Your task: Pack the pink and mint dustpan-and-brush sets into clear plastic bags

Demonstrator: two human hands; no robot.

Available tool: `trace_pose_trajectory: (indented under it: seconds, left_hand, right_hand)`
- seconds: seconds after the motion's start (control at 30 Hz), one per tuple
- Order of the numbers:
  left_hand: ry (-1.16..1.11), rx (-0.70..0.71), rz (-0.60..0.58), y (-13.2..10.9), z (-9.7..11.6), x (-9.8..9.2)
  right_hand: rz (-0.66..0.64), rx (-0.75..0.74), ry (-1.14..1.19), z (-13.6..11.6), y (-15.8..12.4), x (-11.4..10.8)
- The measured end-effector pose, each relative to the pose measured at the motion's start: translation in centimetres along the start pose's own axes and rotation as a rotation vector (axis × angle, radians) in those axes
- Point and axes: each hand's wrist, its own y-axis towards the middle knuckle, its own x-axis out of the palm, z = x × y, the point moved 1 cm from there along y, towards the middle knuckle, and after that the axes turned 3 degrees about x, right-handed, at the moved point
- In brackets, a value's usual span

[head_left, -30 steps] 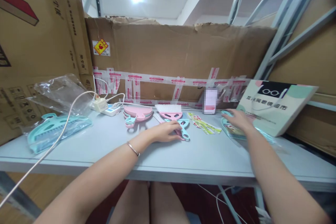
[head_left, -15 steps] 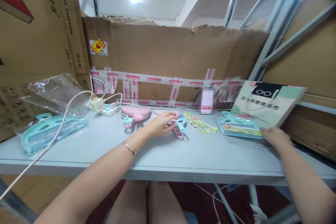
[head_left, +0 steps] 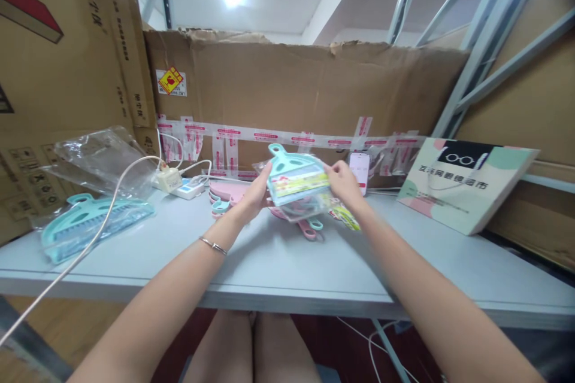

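"Surroundings, largest first?"
"Cardboard box point(head_left: 278, 87) across the back; white carton point(head_left: 458, 191), right; bagged dustpan point(head_left: 81, 221), lower left, white cable point(head_left: 117, 187) crossing it."
"Grip?"
"My left hand point(head_left: 257, 194) and right hand point(head_left: 345, 182) pinch opposite edges of the held teal dustpan point(head_left: 291, 163), centre, partly hiding pink pieces point(head_left: 308, 230)."
"Writing?"
"Carton: 眼镜超市. Box, upper left: yellow diamond sticker point(head_left: 171, 80)."

Smooth plastic dustpan point(head_left: 294, 171), matt cardboard box point(head_left: 278, 84)

Left wrist point(head_left: 234, 220): one thin, rounded bangle point(head_left: 212, 245), silver-toned, shiny, slightly thicker along one stretch. Left forearm point(head_left: 179, 290) and right forearm point(head_left: 415, 278) sleeveless as far as visible; left hand point(head_left: 255, 198), right hand point(head_left: 345, 184) bare. Thighs point(head_left: 231, 350) likewise bare.
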Motion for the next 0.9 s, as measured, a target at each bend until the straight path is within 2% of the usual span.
trace_pose_trajectory:
  seconds: [0.07,0.13,0.2,0.23,0.27,0.37,0.47,0.57,0.63,0.73,0.9]
  left_hand:
    - [-0.083,0.042,0.177,0.5,0.2,-1.0]
    - [-0.121,0.072,0.348,1.2,0.1,-2.1]
    - [-0.133,0.112,0.448,1.8,-0.2,-2.8]
    - [-0.133,0.156,0.48,2.1,-0.3,-3.1]
    - [-0.131,0.213,0.502,2.2,-0.4,-3.2]
    - [-0.113,0.4,0.519,2.1,-0.6,-3.1]
    - [-0.081,0.498,0.496,1.4,-0.7,-2.4]
    - [-0.029,0.531,0.501,0.9,-0.3,-1.9]
    - [0.0,0.538,0.465,0.7,0.3,-1.9]
    - [0.084,0.591,0.408,0.7,1.7,-2.6]
    - [0.533,0.683,0.52,2.1,5.3,-5.5]
  right_hand:
    - [-0.021,-0.018,0.132,-1.6,-1.0,2.6]
    - [0.117,-0.067,0.247,-2.5,-2.2,3.7]
    - [0.209,-0.135,0.325,-3.0,-3.6,4.0]
    - [0.175,-0.148,0.361,-3.1,-4.2,4.0]
    - [0.083,-0.124,0.402,-3.2,-4.8,4.1]
    - [-0.305,0.148,0.558,-3.4,-6.2,5.1]
    - [-0.503,0.404,0.797,-3.7,-7.0,6.2]
    - [-0.514,0.491,1.076,-4.1,-7.2,6.6]
    - [-0.497,0.52,1.174,-4.2,-7.1,6.2]
    - [-0.519,0.504,1.188,-4.3,-6.9,5.3]
    - [-0.614,0.423,1.13,-4.6,-6.9,4.5]
